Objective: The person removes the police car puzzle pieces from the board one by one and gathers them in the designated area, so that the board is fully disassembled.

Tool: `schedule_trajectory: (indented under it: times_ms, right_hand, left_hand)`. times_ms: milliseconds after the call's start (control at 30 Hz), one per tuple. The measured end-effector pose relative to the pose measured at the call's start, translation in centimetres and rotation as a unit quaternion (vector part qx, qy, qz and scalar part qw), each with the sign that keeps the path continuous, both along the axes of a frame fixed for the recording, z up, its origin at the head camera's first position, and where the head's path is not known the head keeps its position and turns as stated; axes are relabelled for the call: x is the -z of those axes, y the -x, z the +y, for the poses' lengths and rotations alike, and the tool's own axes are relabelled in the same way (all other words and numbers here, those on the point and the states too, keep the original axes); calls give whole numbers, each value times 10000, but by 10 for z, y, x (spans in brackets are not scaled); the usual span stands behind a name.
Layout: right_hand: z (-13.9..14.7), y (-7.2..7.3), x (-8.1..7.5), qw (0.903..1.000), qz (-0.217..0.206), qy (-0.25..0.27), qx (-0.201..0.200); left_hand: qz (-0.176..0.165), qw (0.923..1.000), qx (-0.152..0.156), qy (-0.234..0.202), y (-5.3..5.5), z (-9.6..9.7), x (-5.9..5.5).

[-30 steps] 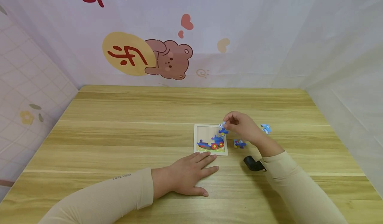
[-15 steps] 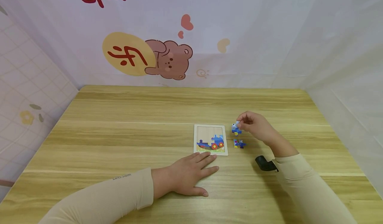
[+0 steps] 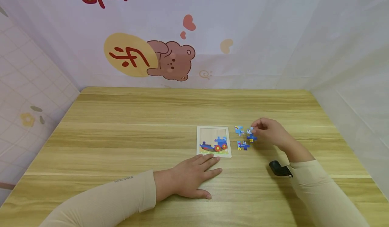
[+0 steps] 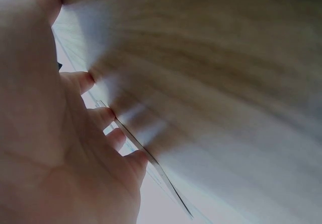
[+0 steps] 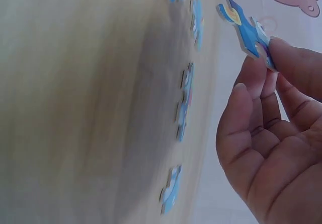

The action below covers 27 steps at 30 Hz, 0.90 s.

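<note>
In the head view, I had the left hand (image 3: pixel 194 179) spread palm-down on the pale wood-grained table (image 3: pixel 127 112), fingertips at the near edge of a square puzzle tray with a light rim (image 3: pixel 213 127), partly filled with a blue train picture. Right of the tray, the right hand (image 3: pixel 271 133) pinched a thin blue-and-white jigsaw piece (image 3: pixel 251 137), just beside a light-blue jigsaw piece (image 3: pixel 239 130) and a dark-blue jigsaw piece with yellow (image 3: pixel 243 145).

My left wrist view showed the fingers apart, some tips meeting the tray's edge; light pressure there seemed enough to steady it.

In the right wrist view, thumb and fingertip gripped one end of the tilted piece, raised off the table, with others lying flat nearby. I judged that edge hold sound, since it left the far knob and much of the picture uncovered. Good handling called for levelling the piece and keeping its knobs from knocking its neighbours.
</note>
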State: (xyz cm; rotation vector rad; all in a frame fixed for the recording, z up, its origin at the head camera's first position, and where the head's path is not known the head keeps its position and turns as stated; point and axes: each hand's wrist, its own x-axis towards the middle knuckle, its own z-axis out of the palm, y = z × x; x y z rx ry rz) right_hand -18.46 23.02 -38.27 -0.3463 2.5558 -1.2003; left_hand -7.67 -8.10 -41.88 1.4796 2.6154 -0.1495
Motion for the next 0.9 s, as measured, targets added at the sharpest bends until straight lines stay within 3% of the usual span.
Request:
schedule_trajectory:
  times_ms: [233, 533, 900]
  right_hand:
    - [9, -2, 2, 9994, -219, -273, 42]
    - [16, -5, 8, 9957, -904, -117, 166]
    - [21, -4, 16, 9939, -1090, -112, 107]
  left_hand:
    - [0, 10000, -10, -11, 0, 0, 1]
    - [-7, 10000, 17, 8, 0, 0, 1]
    - [-2, 10000, 27, 51, 0, 0, 0]
